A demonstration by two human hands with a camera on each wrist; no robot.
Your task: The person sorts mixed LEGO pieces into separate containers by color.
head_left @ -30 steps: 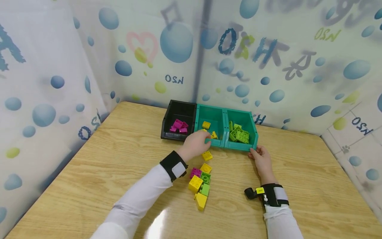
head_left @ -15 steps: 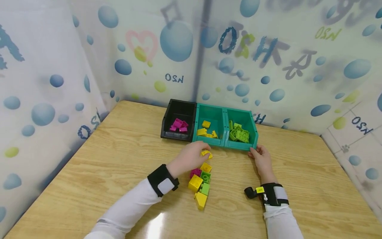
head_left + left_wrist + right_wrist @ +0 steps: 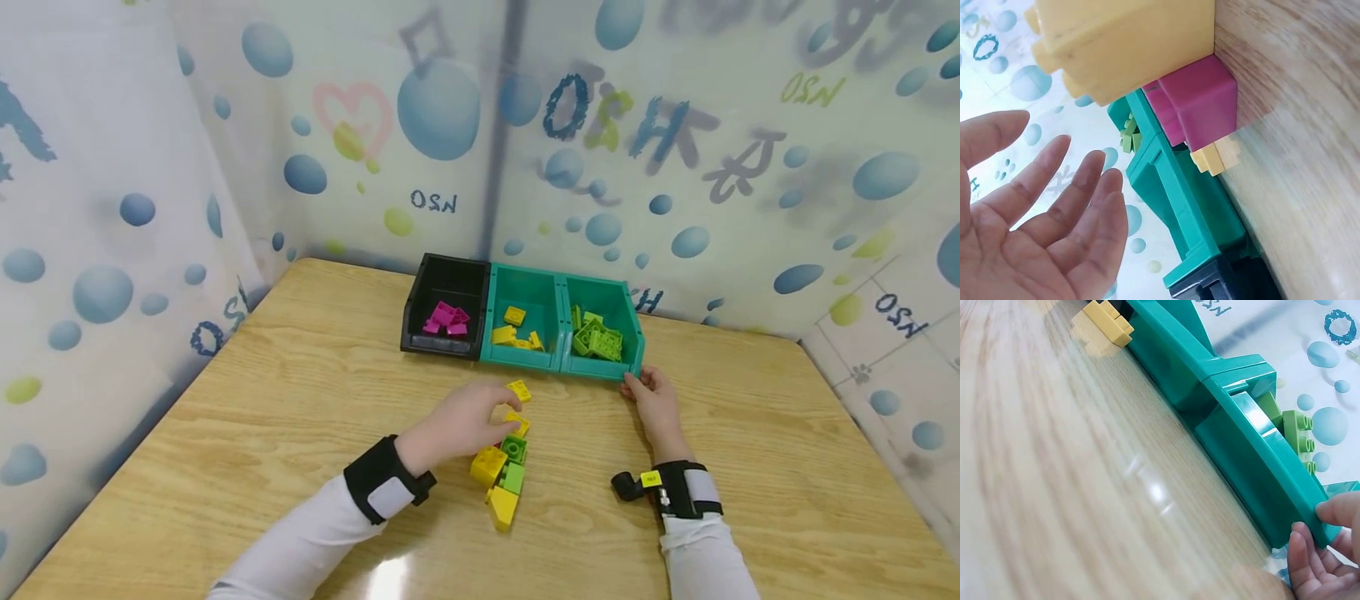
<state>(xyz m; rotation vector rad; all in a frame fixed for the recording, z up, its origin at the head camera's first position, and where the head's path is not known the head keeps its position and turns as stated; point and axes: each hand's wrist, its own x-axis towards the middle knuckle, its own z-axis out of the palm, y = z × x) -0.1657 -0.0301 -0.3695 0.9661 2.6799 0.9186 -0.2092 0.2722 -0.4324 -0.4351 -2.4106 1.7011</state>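
Note:
My left hand (image 3: pixel 461 421) hovers over a short line of toy building bricks, its thumb and fingers spread apart with nothing between them. Near its fingertips lies a yellow brick (image 3: pixel 519 423), and beyond that another yellow brick (image 3: pixel 519 391). Closer to me come a green brick (image 3: pixel 514 450), a big yellow brick (image 3: pixel 488 466), a light green brick (image 3: pixel 512 478) and a yellow sloped brick (image 3: pixel 502 507). A magenta brick (image 3: pixel 1204 103), nearly hidden in the head view, shows in the left wrist view. My right hand (image 3: pixel 657 410) pinches the front corner of the right teal bin (image 3: pixel 600 367).
Side by side at the back of the wooden table (image 3: pixel 300 375) stand a black bin (image 3: pixel 438 344) with magenta bricks (image 3: pixel 447 317), a middle teal bin (image 3: pixel 517 357) with yellow bricks (image 3: pixel 504 335), and the right bin with green bricks (image 3: pixel 602 340). A patterned curtain (image 3: pixel 345 183) hangs behind.
My left hand has drawn back from the middle bin towards me, over the loose bricks. A yellow brick now shows in the middle bin where the hand was. The right hand stays put.

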